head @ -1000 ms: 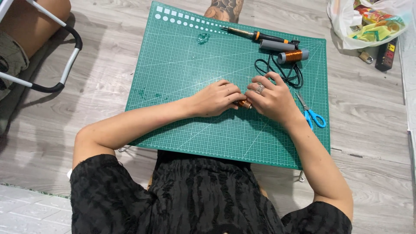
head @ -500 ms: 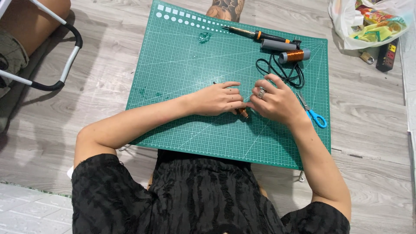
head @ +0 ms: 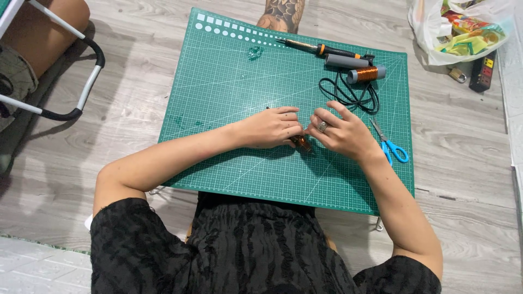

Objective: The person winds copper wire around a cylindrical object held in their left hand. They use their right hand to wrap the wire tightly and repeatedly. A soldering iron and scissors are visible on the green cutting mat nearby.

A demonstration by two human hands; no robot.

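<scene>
Both my hands meet over the middle of a green cutting mat [head: 229,81]. My left hand [head: 269,128] pinches a small copper-coloured coil [head: 301,144] against the mat, thumb and fingers closed on it. My right hand [head: 340,132], with a ring on one finger, touches the same coil from the right, fingertips close to the left hand's; most of the coil is hidden under the fingers. I wear a black top.
At the mat's far edge lie a soldering iron [head: 321,49], a grey cylinder [head: 346,60], a copper wire spool [head: 366,74] and a black cable [head: 351,95]. Blue scissors [head: 389,144] lie right of my hand. A plastic bag [head: 463,30], a chair frame [head: 65,81] and another person's tattooed leg [head: 280,13] surround the mat.
My hands have shifted slightly on the coil and the right fingers have spread a little; they stay at the same spot on the mat.
</scene>
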